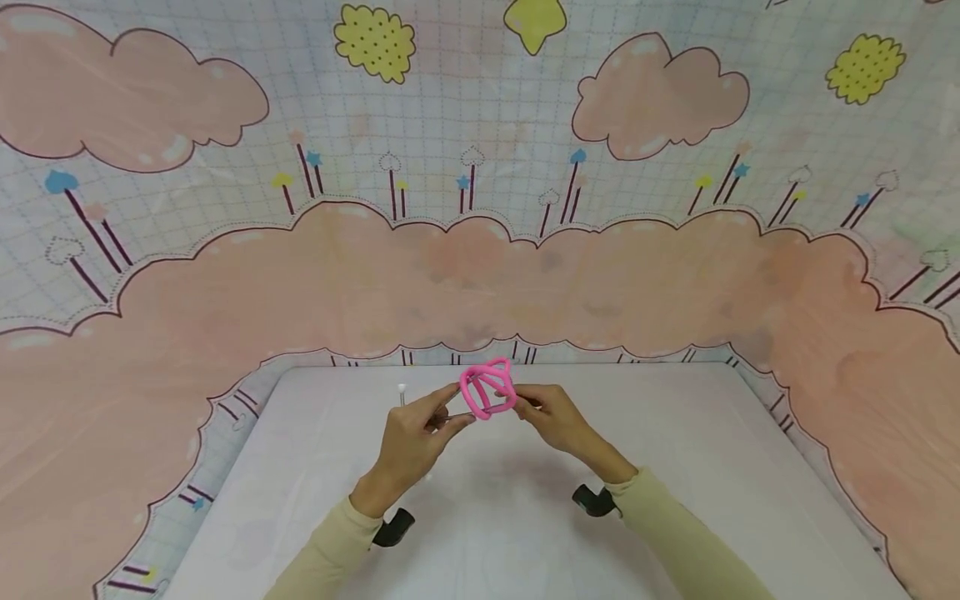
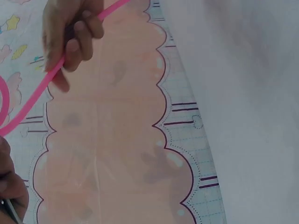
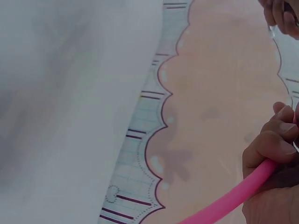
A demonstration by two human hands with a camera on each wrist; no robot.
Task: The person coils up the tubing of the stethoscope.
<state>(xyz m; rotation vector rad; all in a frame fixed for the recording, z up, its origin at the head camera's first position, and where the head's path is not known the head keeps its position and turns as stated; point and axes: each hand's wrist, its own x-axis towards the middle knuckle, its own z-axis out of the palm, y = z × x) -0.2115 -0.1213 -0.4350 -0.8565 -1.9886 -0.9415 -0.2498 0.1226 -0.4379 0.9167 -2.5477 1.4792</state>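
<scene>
One pink, looped, rubbery-looking cord [image 1: 483, 414]: pinched by left hand [image 1: 408, 443] and right hand [image 1: 558, 418]; best handled gently, unkinked.

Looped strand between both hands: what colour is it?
The looped strand is bright pink, best seen in the head view.

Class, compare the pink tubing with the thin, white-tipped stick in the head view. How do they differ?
Colour: the pink tubing is bright pink; the stick has a white tip.
Shape: the tubing curves into crossing loops; the stick's visible part is straight.
Thickness: the tubing looks thicker, the stick thinner.
Shared: both appear beside the left hand.
</scene>
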